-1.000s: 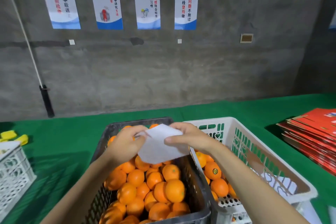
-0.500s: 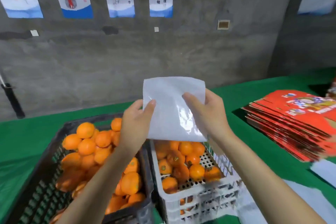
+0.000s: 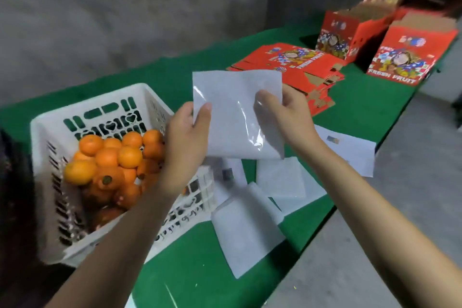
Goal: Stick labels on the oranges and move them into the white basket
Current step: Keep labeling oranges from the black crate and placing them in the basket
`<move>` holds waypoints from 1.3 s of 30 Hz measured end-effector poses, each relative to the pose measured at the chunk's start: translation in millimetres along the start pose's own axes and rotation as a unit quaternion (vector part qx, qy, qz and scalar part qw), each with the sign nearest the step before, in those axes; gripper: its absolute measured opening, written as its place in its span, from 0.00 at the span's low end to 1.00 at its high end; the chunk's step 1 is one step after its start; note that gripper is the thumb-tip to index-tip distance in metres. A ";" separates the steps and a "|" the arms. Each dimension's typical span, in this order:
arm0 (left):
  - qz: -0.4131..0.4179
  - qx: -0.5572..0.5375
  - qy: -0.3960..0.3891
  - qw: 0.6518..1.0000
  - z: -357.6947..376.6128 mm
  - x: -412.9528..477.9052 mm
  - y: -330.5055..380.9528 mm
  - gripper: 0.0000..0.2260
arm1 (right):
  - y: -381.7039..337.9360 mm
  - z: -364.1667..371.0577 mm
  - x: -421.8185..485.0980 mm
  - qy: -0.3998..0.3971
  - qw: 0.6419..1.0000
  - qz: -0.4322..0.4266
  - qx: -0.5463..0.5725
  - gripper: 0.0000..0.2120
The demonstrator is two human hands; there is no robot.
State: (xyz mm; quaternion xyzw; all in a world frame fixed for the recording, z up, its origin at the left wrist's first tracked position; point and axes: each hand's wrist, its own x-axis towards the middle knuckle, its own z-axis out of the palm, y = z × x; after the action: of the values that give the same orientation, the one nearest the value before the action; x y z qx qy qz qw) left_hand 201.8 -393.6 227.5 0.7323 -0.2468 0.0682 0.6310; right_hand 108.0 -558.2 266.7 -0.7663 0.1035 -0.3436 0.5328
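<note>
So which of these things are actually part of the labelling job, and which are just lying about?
Part of the job:
- white sheet, held by left hand and right hand
- oranges
- white basket

Lying about:
- flattened red cartons
- open red boxes
- loose white sheets on the green table

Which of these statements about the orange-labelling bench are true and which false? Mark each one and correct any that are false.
1. Both hands hold one white sheet in the air. True: the left hand and right hand each grip the white sheet.
2. The white basket is empty. False: the white basket holds a pile of oranges.
3. Several loose white sheets lie on the green tabletop under the hands. True: the loose sheets lie on the green tabletop.
4. The cartons at the far right are blue. False: the red cartons are printed FRESH FRUIT.
5. The right hand holds an orange. False: it holds only the sheet.
</note>
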 end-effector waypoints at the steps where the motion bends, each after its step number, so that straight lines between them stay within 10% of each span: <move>1: -0.012 -0.002 -0.014 1.000 11.4 -5.7 -6.9 0.17 | 10.8 -9.8 -2.2 -0.002 1.000 0.009 -0.007 0.12; 14: -0.124 0.204 -0.180 0.954 44.3 -85.5 -110.0 0.26 | 144.9 -46.8 -52.7 -0.158 0.959 0.209 -0.105 0.14; 24: -0.241 0.350 -0.278 0.862 32.9 -147.4 -165.3 0.24 | 225.2 -9.9 -94.8 -0.318 0.851 0.211 -0.362 0.15; 26: -0.270 0.383 -0.283 0.837 33.2 -152.2 -162.4 0.25 | 230.7 -7.0 -99.3 -0.321 0.844 0.197 -0.383 0.11; 29: -0.279 0.444 -0.272 0.806 31.7 -152.1 -151.5 0.27 | 229.6 -5.2 -111.8 -0.267 0.854 0.149 -0.420 0.37; 33: -0.204 0.471 -0.251 0.821 -1.0 -151.9 -140.2 0.25 | 203.7 17.9 -129.3 -0.159 0.898 -0.114 -0.395 0.16; 39: -0.157 0.494 -0.191 0.834 -84.4 -174.3 -140.6 0.18 | 150.2 116.3 -165.9 -0.308 0.883 -0.184 -0.305 0.07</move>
State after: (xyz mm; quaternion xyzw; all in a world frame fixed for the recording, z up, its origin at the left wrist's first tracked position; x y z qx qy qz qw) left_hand 131.1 -253.2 47.0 0.9738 -0.1777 -0.0601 0.1284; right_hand 90.0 -446.1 41.4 -0.9633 -0.1087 -0.1340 0.2056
